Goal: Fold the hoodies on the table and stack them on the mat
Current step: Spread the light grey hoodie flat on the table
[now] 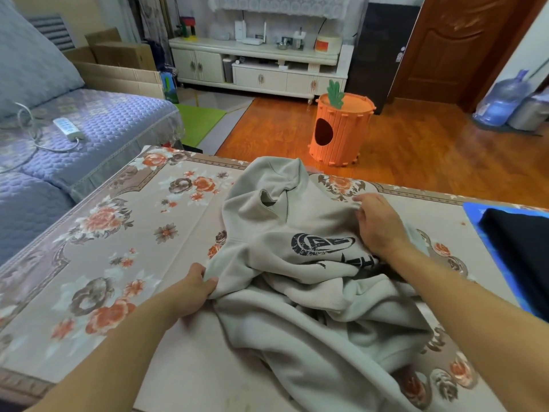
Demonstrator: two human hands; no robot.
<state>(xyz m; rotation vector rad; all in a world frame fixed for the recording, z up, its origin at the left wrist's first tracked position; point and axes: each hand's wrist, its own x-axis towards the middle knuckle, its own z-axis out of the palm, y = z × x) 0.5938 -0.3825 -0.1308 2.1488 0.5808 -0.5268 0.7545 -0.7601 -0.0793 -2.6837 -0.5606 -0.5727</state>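
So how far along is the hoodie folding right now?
Done: a dark folded garment already lies on the blue mat, apparently a hoodie. In hand: the grey hoodie is crumpled on the table; the left hand grips its edge, the right hand rests on it. Left: flatten, fold and stack it on the mat.

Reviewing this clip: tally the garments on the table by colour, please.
Grey hoodie, unfolded, held by left hand and right hand: 1
Black garment, on the blue mat: 1
Total: 2
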